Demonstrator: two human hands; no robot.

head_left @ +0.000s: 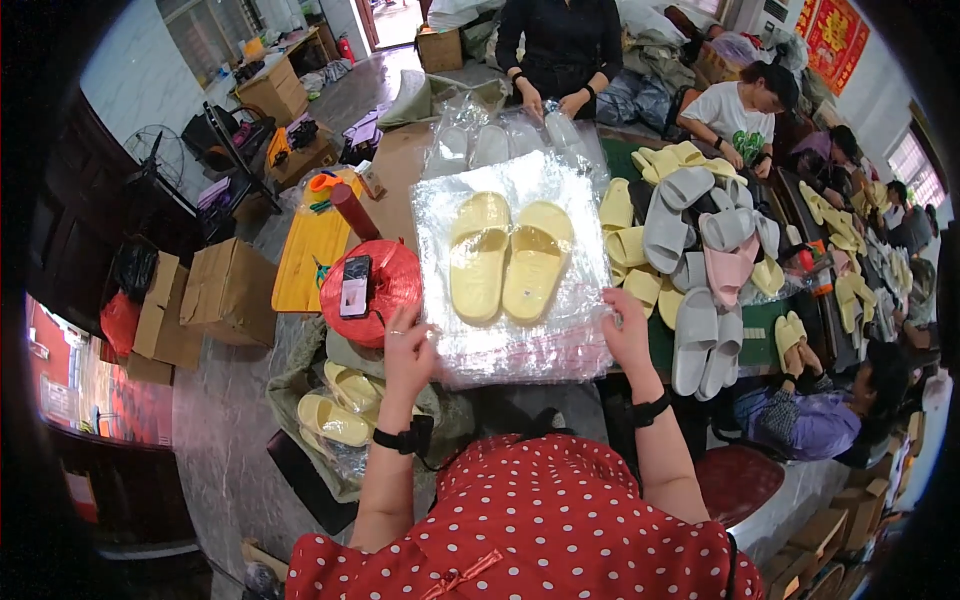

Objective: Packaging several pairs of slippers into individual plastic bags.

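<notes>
A pair of pale yellow slippers (510, 257) lies side by side in a clear plastic bag (435, 255), on top of a stack of clear bags (520, 368) in front of me. My left hand (408, 350) is at the stack's near left corner, its fingers curled in at the plastic. At the right edge, my right hand (628, 328) pinches the plastic between thumb and fingers. Whether either hand has one bag or several layers is hard to see. Just left of the stack sits a roll of red plastic twine (392, 290) with a phone (355, 285) on it.
Loose grey, yellow and pink slippers (668, 240) are heaped on the green tabletop at right. Across the table a person in black (560, 45) handles bagged grey slippers (490, 145). Other people sit at right. Bagged yellow slippers (335, 418) lie in a sack at lower left, near cardboard boxes (228, 293).
</notes>
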